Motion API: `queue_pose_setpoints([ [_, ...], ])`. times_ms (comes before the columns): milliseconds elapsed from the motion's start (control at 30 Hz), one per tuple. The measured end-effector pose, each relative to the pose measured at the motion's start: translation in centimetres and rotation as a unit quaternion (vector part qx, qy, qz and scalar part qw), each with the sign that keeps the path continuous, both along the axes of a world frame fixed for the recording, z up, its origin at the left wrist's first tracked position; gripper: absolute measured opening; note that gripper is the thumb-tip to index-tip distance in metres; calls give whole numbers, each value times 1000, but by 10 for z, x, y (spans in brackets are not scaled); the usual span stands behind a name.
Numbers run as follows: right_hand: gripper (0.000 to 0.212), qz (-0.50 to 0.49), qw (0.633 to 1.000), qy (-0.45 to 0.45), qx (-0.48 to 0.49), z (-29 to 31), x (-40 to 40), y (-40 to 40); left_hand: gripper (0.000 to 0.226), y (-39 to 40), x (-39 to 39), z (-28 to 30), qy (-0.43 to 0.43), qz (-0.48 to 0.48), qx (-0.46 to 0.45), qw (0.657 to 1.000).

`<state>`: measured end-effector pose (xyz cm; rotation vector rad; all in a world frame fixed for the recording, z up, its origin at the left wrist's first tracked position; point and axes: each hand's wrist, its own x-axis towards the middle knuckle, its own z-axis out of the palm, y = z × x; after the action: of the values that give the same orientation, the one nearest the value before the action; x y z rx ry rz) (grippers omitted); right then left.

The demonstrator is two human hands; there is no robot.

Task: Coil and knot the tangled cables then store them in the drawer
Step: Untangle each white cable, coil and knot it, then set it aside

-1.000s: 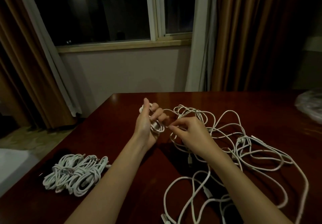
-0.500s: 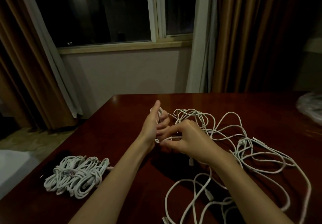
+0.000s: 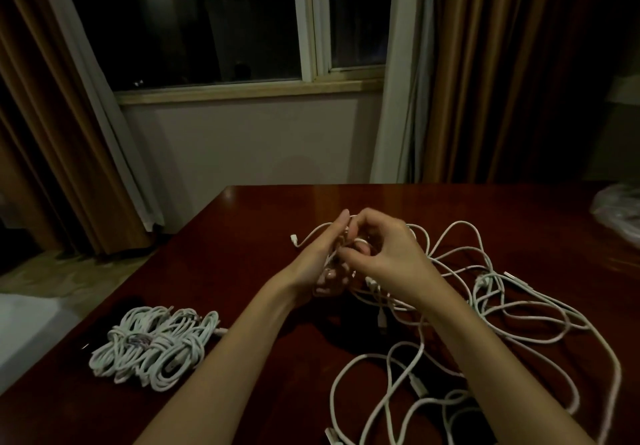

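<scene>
My left hand (image 3: 320, 257) holds a small coil of white cable wound round its fingers, above the middle of the dark red table (image 3: 242, 230). A free plug end (image 3: 294, 239) sticks out to the left of that hand. My right hand (image 3: 384, 254) is curled over the coil from the right and pinches a strand of the same cable. A tangle of loose white cables (image 3: 491, 306) spreads over the table's right side and runs under my right forearm. Several coiled and knotted white cables (image 3: 156, 344) lie in a pile at the front left.
A clear plastic bag (image 3: 620, 212) sits at the table's right edge. Behind the table are a wall, a dark window and brown curtains (image 3: 502, 63). The table's left edge drops to the floor. No drawer is in view.
My right hand has moved up and left, over the coil on my left hand, carrying the strand round it. A plug end now sticks out to the left.
</scene>
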<state>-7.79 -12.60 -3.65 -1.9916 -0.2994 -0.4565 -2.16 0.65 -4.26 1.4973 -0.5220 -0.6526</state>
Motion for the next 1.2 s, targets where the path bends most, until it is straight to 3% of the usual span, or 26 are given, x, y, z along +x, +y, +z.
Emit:
queue_pose_setpoints([
  [167,16,46,990,-27,130,10,-5,-8,64,1,1,-4,36,-48,-1,998],
  [367,8,-37,982,-16,186,5,1,-12,54,-3,-5,-1,82,-123,-36,988],
  [633,4,-71,981,20,180,-3,6,-13,54,-3,10,-7,5,26,-133,991],
  [767,5,-98,987,12,125,-6,9,-8,58,-8,10,-10,-45,96,-115,988],
  [967,7,-133,990,-5,46,-19,12,1,61,-13,3,-7,-53,102,-104,988],
  [1200,6,-61,989,32,130,-18,10,-4,52,-10,3,2,131,104,-268,949],
])
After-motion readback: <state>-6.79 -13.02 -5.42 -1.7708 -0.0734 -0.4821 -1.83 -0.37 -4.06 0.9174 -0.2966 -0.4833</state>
